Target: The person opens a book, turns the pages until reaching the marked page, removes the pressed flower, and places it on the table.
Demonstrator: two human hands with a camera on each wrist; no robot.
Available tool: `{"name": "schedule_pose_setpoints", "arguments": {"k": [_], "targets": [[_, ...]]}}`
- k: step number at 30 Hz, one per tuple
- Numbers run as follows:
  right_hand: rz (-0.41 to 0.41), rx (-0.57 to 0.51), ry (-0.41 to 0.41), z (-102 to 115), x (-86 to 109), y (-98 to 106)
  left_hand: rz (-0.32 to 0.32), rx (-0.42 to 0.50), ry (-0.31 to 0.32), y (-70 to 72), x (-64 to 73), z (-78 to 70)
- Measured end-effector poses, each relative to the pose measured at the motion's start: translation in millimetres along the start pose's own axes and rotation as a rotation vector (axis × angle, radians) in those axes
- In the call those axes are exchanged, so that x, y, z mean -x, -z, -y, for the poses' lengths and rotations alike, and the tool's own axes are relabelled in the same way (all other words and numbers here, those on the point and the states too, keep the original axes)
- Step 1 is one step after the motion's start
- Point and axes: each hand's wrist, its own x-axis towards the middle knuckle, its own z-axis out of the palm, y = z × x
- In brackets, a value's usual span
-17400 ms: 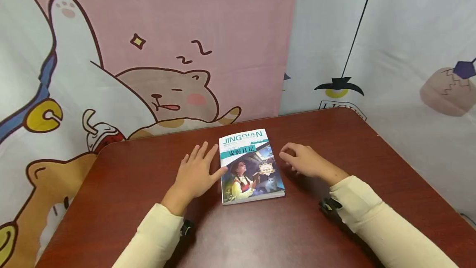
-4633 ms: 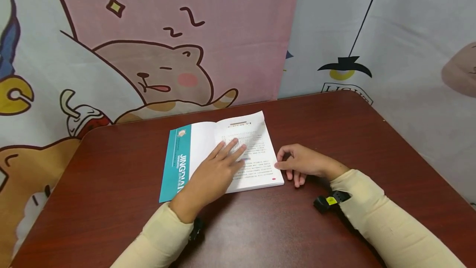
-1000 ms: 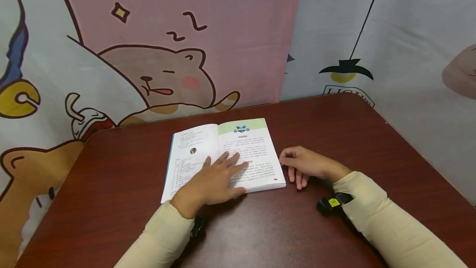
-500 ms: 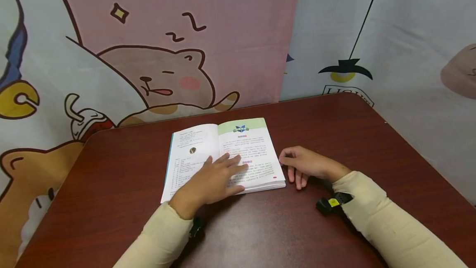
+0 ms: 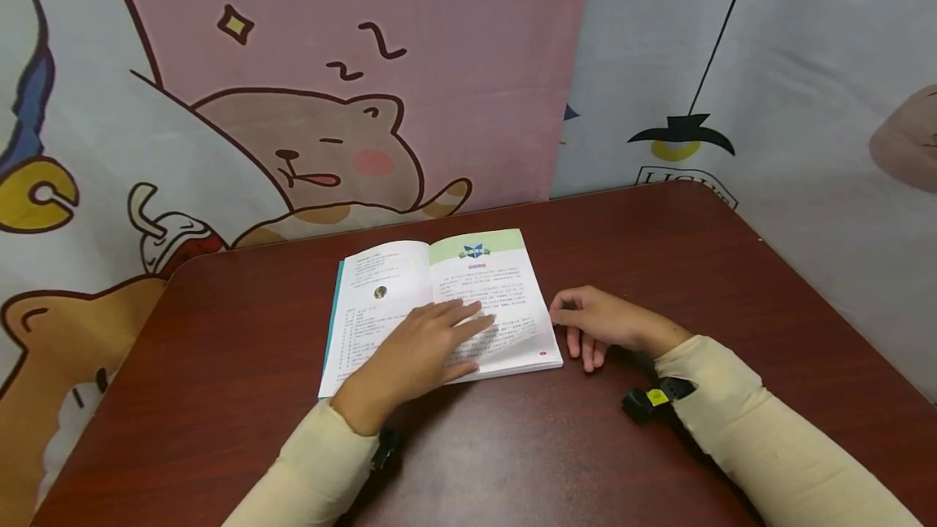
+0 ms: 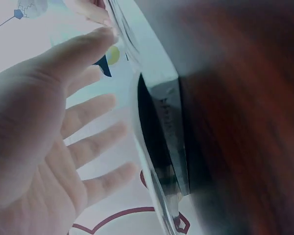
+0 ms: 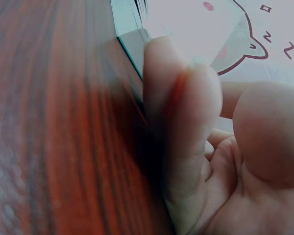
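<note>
A paperback book [image 5: 483, 289] lies open on the table, printed text on both pages. Its left page [image 5: 375, 271] has a small round picture, and its right page has a green band on top. My left hand [image 5: 419, 352] is over the middle and lower part of the book, fingers spread and fairly straight, hiding some text; the left wrist view shows the palm [image 6: 34, 147] beside the book's bottom edge. At the right edge, my right hand [image 5: 611, 322] has its thumb and index finger pinching the page edge, other fingers curled under.
The reddish-brown wooden table [image 5: 241, 332] extends around the book. Behind it hangs a cloth backdrop [image 5: 468, 63] with cartoon animals. A black wrist device [image 5: 644, 403] sits under the right wrist.
The closed book was opened, first to a teal flap and blank page, then to these text pages. Lately the left fingers shift slightly and a curved page edge shows at lower right. Right hand stays.
</note>
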Motion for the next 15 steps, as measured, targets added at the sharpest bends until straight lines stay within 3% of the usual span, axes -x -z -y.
{"name": "schedule_pose_setpoints", "arguments": {"k": [15], "targets": [[-0.035,0.083,0.045,-1.6,-0.3,-2.1,-0.131,-0.209,-0.030,2.3,0.7,-3.0]]}}
